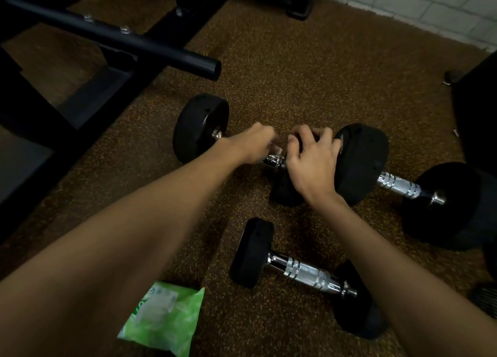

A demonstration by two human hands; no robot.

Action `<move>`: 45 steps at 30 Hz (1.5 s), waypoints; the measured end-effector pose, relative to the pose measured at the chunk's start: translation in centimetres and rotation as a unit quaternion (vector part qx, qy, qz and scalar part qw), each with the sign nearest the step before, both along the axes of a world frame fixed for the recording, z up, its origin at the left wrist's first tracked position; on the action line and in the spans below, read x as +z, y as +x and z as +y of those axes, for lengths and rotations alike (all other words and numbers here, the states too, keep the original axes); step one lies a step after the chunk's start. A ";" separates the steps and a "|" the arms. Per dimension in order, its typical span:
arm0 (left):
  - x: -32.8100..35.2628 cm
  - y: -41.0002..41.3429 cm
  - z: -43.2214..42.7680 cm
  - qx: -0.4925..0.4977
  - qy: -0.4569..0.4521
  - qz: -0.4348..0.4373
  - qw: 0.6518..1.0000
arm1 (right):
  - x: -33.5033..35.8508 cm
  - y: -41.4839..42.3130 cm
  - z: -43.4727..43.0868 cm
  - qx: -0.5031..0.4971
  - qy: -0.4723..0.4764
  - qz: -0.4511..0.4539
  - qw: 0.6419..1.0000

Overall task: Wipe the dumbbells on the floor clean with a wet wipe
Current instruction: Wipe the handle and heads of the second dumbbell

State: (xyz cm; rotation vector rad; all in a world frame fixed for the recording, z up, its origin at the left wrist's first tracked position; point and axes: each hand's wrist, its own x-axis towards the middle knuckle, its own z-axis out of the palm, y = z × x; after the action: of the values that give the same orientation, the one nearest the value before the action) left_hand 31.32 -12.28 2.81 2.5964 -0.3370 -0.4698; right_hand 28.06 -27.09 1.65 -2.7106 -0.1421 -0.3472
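Three dumbbells lie on the speckled rubber floor, and the one in hand is the far dumbbell, lying across the middle of the view with its chrome handle showing between the two hands. It looks heavy and rigid. The black heads appear rubbery and should give good grip, while the polished handle is likely slick once wet, so it is better steadied by a head and rolled in place than lifted. The left hand reaches over the handle with its fingers bunched downward, pinching a small pale scrap that is probably the wet wipe — too little of it shows to be sure. The right hand has its fingers curled over the hidden end of that handle, where the nearer head sits largely beneath the palm, so it seems to be bracing the weight. Its fingertips lie just beside the head of the right dumbbell, and I cannot tell whether they touch. The near dumbbell rests apart, closer to the person, and a green wipe packet lies on the floor under the left forearm.
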 end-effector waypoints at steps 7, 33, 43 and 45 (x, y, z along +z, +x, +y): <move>-0.7 -2.4 2.0 -0.065 -0.049 -0.110 0.991 | 0.2 -0.5 0.2 0.005 0.005 -0.014 1.000; -1.5 -3.2 -0.3 0.001 -0.060 -0.124 0.990 | 0.0 -0.2 0.0 0.004 0.020 0.005 1.000; -5.2 -6.8 1.3 -0.089 -0.024 -0.287 0.954 | 0.1 -0.4 0.2 -0.001 0.035 -0.005 0.999; -5.3 -6.9 1.8 -0.064 -0.035 -0.285 0.956 | 0.3 -0.4 0.2 -0.005 0.040 -0.005 0.999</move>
State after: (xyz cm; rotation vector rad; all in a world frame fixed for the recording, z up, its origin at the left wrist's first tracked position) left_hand 24.46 -10.45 -2.51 2.6029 -0.6988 0.2641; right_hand 27.61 -26.85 1.91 -2.6313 -0.1152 -0.3625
